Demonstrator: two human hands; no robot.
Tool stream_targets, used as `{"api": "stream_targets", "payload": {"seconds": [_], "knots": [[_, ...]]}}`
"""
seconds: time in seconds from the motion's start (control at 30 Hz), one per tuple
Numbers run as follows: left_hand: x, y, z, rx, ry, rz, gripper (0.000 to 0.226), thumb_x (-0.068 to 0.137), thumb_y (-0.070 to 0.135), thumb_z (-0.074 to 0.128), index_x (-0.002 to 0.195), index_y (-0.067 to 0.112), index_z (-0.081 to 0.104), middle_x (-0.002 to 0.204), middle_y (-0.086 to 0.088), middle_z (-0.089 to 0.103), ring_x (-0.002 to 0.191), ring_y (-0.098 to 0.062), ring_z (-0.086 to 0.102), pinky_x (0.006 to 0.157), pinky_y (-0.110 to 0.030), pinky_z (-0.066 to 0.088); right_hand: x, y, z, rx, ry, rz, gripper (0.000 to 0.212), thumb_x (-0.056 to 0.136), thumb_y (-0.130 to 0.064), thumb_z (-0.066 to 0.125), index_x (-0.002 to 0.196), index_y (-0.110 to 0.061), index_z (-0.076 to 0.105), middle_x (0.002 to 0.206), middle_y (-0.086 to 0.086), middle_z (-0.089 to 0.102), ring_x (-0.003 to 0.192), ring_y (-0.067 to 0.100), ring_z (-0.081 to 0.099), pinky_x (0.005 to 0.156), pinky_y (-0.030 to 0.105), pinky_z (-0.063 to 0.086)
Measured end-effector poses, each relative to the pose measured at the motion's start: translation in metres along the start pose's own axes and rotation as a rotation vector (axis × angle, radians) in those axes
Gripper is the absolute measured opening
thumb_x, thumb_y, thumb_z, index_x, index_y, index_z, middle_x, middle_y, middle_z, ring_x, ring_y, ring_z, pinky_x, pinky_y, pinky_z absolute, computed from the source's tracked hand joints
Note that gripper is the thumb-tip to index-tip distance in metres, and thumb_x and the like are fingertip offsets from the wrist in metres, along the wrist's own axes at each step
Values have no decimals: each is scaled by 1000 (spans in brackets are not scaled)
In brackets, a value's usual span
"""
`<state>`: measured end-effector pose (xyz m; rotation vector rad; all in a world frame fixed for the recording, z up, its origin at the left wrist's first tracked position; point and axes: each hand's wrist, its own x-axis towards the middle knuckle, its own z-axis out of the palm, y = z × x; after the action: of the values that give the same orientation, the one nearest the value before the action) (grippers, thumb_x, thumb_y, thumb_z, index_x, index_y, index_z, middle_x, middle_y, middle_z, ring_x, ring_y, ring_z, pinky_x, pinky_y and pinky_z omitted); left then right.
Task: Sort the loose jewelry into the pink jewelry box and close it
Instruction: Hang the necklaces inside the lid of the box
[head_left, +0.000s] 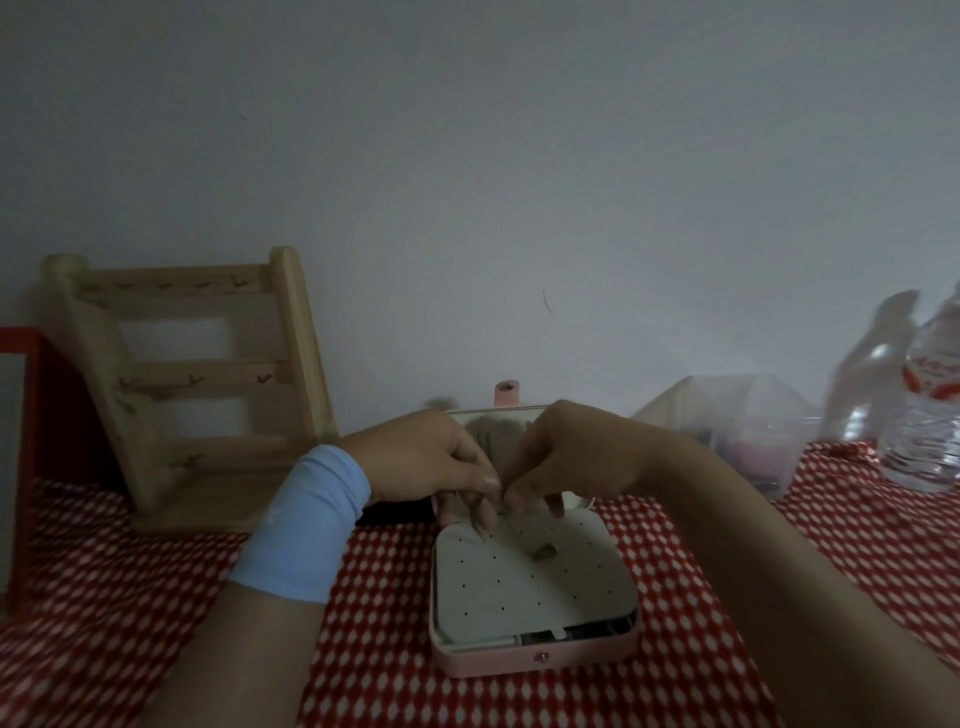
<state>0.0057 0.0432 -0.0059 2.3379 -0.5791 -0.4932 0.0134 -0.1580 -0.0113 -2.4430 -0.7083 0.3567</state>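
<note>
The pink jewelry box lies open on the red-and-white cloth, its mirrored lid standing up behind my hands. A white perforated earring panel covers the inside, and one small dark earring sits on it. My left hand and my right hand meet over the panel's far edge, fingertips pinched together. What they pinch is too small and dim to make out.
A wooden jewelry rack leans against the wall at the left, beside a red frame. At the right stand a clear plastic container and a water bottle. The wall is close behind.
</note>
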Motion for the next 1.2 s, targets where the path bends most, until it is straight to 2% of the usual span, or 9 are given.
{"api": "stream_targets", "payload": {"seconds": [0.2, 0.37, 0.53, 0.63, 0.7, 0.8, 0.9, 1.03, 1.2], "knots": [[0, 2, -2, -36, 86, 20, 24, 92, 27, 65, 91, 5, 75, 81, 1, 77, 54, -14, 60, 60, -17, 51, 1, 4, -1, 99, 58, -8, 18, 86, -32, 78, 90, -14, 80, 57, -10, 66, 47, -1, 49, 50, 12, 39], [-6, -2, -7, 30, 69, 10, 21, 92, 33, 65, 84, 16, 75, 80, 6, 76, 55, -8, 56, 59, -9, 44, -4, 9, -8, 141, 58, -3, 14, 84, -33, 78, 88, -19, 80, 71, 1, 74, 61, 12, 61, 64, 27, 49], [-11, -6, -13, 70, 26, -31, 17, 93, 29, 65, 94, 14, 74, 83, 9, 76, 59, -6, 56, 58, -11, 43, -9, 10, -15, 118, 37, 37, 10, 86, -30, 77, 89, -20, 78, 71, -2, 74, 60, 7, 64, 58, 15, 48], [-11, -5, -13, 64, 38, -11, 16, 95, 26, 61, 93, 15, 72, 86, 7, 77, 60, -10, 58, 54, -9, 41, -9, 7, -14, 76, -72, 61, 5, 87, -26, 77, 91, -22, 77, 77, -7, 76, 69, 7, 69, 62, 21, 51], [-10, -2, -11, 38, 56, 19, 15, 95, 25, 61, 89, 15, 71, 83, 8, 77, 59, -9, 59, 55, -8, 42, -7, 4, -10, 87, -91, 34, 13, 87, -26, 76, 99, -23, 77, 83, -7, 77, 76, 10, 72, 69, 29, 55], [-7, 2, -9, 43, 110, 54, 15, 93, 26, 64, 84, 17, 72, 71, 11, 74, 54, -3, 61, 62, -11, 45, -5, 0, -4, 179, -16, -49, 20, 90, -31, 74, 105, -19, 78, 82, -5, 77, 71, 9, 69, 60, 25, 52], [-5, 1, -9, -1, 115, 65, 17, 94, 27, 63, 85, 16, 73, 82, 1, 77, 57, -9, 62, 62, -17, 48, -4, -1, -3, 258, 40, -84, 15, 92, -20, 73, 98, -8, 78, 78, -7, 77, 61, 7, 66, 51, 18, 46], [-8, 2, -8, -2, 113, 72, 27, 100, 29, 51, 86, 14, 70, 73, 12, 72, 57, -1, 57, 54, -13, 43, -3, 3, -5, 293, 42, -117, 9, 94, -21, 69, 93, -19, 77, 89, 0, 77, 68, 15, 67, 61, 26, 51], [-7, -1, -5, -90, 88, 42, 38, 102, 34, 42, 75, 21, 65, 72, 10, 63, 60, 0, 53, 60, -17, 45, 1, 4, -1, 436, -15, -96, 24, 98, -22, 55, 104, -6, 72, 95, 8, 72, 82, 24, 64, 77, 38, 51]]}}
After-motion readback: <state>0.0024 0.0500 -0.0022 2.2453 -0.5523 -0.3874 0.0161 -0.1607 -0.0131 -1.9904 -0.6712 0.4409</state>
